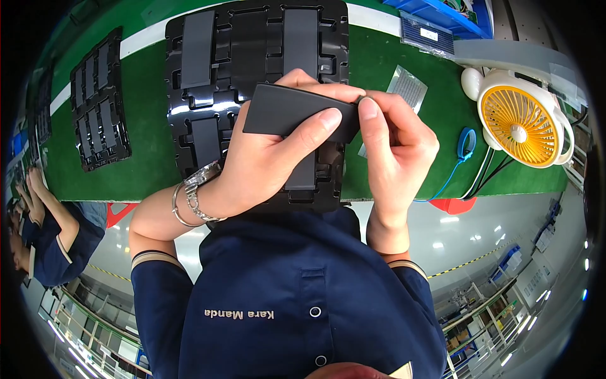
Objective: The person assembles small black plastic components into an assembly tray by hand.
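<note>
A flat, dark grey rectangular panel [287,110] is held above a black moulded tray [249,28]. My left hand [265,158] grips it, thumb across its upper face and fingers behind. At the panel's right end my right hand [398,139] is closed in a pinch, thumb and forefinger pressed together at the corner. A tiny dark bit shows at those fingertips; I cannot make out what it is. Similar panels lie in the tray's recesses, one at the far left [198,47] and one at the far right [301,38]. My hands and forearms cover part of the tray.
On the green table a second black tray [101,104] stands at left. To the right are a clear sheet [407,88], a blue wrist strap [466,144] with cord, and a white fan [519,129] with yellow blades. A blue bin [464,25] sits behind. Another person [57,234] works at far left.
</note>
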Available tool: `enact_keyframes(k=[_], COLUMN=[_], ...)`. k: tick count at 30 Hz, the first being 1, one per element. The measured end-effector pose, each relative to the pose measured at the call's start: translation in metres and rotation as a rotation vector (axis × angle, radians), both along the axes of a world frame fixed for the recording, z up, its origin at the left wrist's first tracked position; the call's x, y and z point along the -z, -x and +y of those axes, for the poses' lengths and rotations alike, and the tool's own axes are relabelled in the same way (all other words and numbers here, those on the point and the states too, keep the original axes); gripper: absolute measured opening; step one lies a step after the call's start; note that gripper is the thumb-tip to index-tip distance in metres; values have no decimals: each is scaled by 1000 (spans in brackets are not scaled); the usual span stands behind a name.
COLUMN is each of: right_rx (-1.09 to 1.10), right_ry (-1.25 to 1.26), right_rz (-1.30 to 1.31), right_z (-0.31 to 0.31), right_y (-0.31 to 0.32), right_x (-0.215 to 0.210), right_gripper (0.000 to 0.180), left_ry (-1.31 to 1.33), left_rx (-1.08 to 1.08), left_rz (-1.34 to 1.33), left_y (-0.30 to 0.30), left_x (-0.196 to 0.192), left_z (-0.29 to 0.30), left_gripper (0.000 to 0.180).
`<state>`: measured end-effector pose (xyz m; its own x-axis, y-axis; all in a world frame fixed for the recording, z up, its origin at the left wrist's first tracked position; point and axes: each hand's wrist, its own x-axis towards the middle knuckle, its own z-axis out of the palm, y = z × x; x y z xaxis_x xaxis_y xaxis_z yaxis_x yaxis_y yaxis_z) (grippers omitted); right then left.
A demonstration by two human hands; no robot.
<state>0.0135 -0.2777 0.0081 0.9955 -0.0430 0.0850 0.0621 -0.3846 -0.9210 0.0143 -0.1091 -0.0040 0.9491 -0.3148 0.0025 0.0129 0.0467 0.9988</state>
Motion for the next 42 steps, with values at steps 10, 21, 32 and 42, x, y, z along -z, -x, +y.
enact_keyframes(k=[10, 21, 32, 42], right_rx=[8, 6, -40, -23], right_ry=[31, 31, -126, -174], right_rz=[-11, 20, 67, 44], right_z=[2, 1, -2, -20], right_y=[0, 0, -5, -12], right_x=[-1, -3, -2, 0], right_gripper=[7, 5, 12, 26], left_ry=[-3, -44, -228, 68], left_rx=[-1, 6, -46, -39], left_rz=[22, -115, -260, 190], left_y=[0, -2, 2, -2], left_x=[-1, 3, 0, -8], left_z=[1, 1, 4, 2], left_gripper=[28, 29, 29, 33])
